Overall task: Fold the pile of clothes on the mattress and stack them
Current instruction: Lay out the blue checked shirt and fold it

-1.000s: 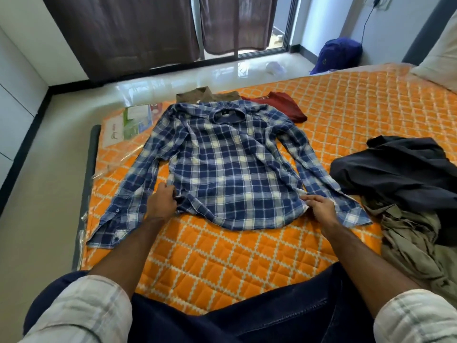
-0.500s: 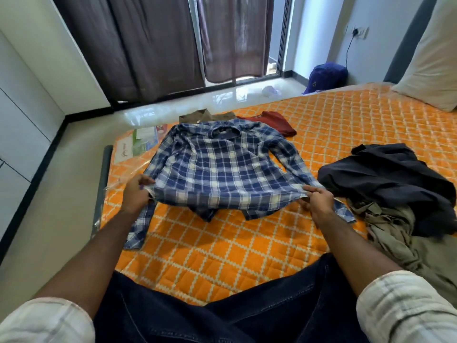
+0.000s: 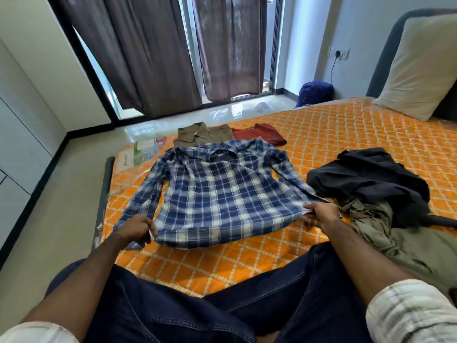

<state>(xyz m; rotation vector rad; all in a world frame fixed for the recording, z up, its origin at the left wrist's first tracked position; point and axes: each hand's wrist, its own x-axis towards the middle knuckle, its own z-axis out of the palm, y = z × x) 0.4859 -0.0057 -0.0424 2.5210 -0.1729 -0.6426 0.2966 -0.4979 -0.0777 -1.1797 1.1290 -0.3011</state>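
Seated person's legs in dark jeans (image 3: 197, 310) at the near edge. Left hand (image 3: 134, 230) and right hand (image 3: 321, 214) each pinch a bottom corner of the blue plaid shirt (image 3: 222, 194), its hem raised off the orange mattress (image 3: 346, 134). Right: unfolded pile, black garment (image 3: 371, 179) over olive garment (image 3: 395, 238). Beyond the collar: folded khaki shirt (image 3: 202, 133) beside folded red shirt (image 3: 259, 134).

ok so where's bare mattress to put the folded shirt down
Free: the orange stretch between the red top, the pillow and the dark pile; also the strip between the plaid shirt and the knees. Crowded: right side, under the pile.
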